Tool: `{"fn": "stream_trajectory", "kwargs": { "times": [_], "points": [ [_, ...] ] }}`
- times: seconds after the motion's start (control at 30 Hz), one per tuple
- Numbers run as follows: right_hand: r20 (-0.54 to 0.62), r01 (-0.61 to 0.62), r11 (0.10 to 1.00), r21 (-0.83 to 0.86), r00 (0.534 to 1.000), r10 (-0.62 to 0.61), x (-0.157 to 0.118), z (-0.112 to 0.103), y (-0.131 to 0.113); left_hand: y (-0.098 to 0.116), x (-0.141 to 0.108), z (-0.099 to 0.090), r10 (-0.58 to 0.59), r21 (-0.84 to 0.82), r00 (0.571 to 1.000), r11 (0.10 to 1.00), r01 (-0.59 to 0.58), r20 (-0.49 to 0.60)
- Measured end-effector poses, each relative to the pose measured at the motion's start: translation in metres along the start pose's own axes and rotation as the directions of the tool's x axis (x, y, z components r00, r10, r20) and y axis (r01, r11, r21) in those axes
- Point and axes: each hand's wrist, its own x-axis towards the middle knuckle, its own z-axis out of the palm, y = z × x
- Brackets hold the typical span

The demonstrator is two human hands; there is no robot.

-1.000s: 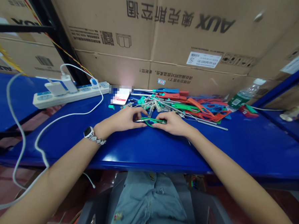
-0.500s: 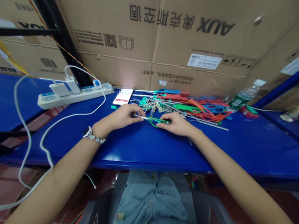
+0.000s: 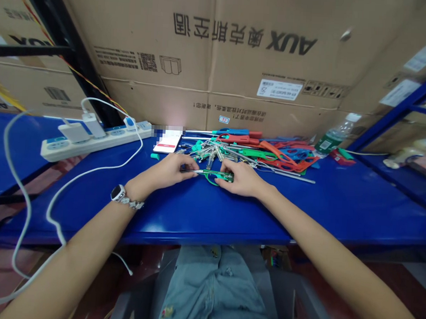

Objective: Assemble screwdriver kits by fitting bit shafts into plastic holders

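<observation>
Both hands are closed on one green-handled piece [image 3: 216,173], held crosswise between them just above the near part of the blue table [image 3: 210,216]: the left hand [image 3: 171,170] pinches its thin metal tube [image 3: 199,171] between thumb and curled fingers, and the right hand [image 3: 243,178] wraps the green end, its thumb on the near side. It looks light and stiff, hard plastic meeting metal; the smooth tube could roll or slip in a fingertip pinch, while the green loop [image 3: 210,180] bulging toward the body between the hands looks thinner and more likely to flex. The thicker green end seems the surer hold, with the tube steadied near where they meet. The palms roughly face each other, and the forearms slant inward from either side, a watch [image 3: 117,193] on the left wrist. Just beyond the grip lies a heap of metal clips [image 3: 213,155], with red and blue handles [image 3: 267,145] stretching off to its right; a phone [image 3: 167,143] lies beyond the left hand, and a bottle [image 3: 328,141] leans farther right.
</observation>
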Motion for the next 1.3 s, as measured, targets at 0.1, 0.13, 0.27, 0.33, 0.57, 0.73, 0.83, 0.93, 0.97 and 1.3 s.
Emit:
{"fn": "stream_trajectory", "kwargs": {
  "times": [0.1,0.13,0.27,0.33,0.57,0.73,0.83,0.93,0.97,1.3],
  "points": [
    [-0.014,0.048,0.999,-0.023,0.999,-0.048,0.000,0.002,0.002,-0.001,0.001,0.002,-0.012,0.016,0.999,1.000,0.012,0.030],
    [-0.014,0.062,0.998,-0.023,0.998,-0.062,0.000,0.003,0.003,-0.001,0.001,0.003,-0.016,0.014,0.999,1.000,0.016,0.033],
    [-0.017,0.091,0.996,-0.006,0.996,-0.091,0.001,0.004,0.005,0.001,0.003,0.009,-0.024,0.009,1.000,1.000,0.024,-0.004],
    [-0.081,0.132,0.991,0.005,0.988,-0.131,0.002,0.003,0.006,0.002,0.003,0.012,-0.017,0.020,1.000,1.000,0.017,0.002],
    [-0.430,-0.057,0.997,-0.050,0.902,0.030,0.009,-0.019,0.044,0.011,0.004,0.014,0.098,0.174,0.990,0.982,-0.080,-0.101],
    [-0.401,-0.210,0.969,-0.131,0.905,0.142,-0.001,-0.032,0.077,0.037,0.047,0.016,0.211,0.296,0.975,0.938,-0.181,-0.073],
    [-0.449,-0.229,0.962,-0.146,0.882,0.141,-0.011,-0.035,0.086,0.055,0.094,0.026,0.231,0.367,0.971,0.910,-0.192,-0.064],
    [-0.542,-0.219,0.971,-0.095,0.830,0.134,-0.019,-0.037,0.092,0.073,0.142,0.042,0.184,0.447,0.983,0.882,-0.151,-0.030],
    [-0.572,-0.210,0.976,-0.061,0.809,0.139,-0.021,-0.037,0.094,0.078,0.155,0.047,0.164,0.472,0.986,0.868,-0.152,0.014],
    [-0.636,-0.124,0.904,0.409,0.672,0.379,-0.018,-0.039,0.113,0.093,0.206,0.062,0.026,0.536,0.984,0.836,-0.118,0.176]
  ]
}}
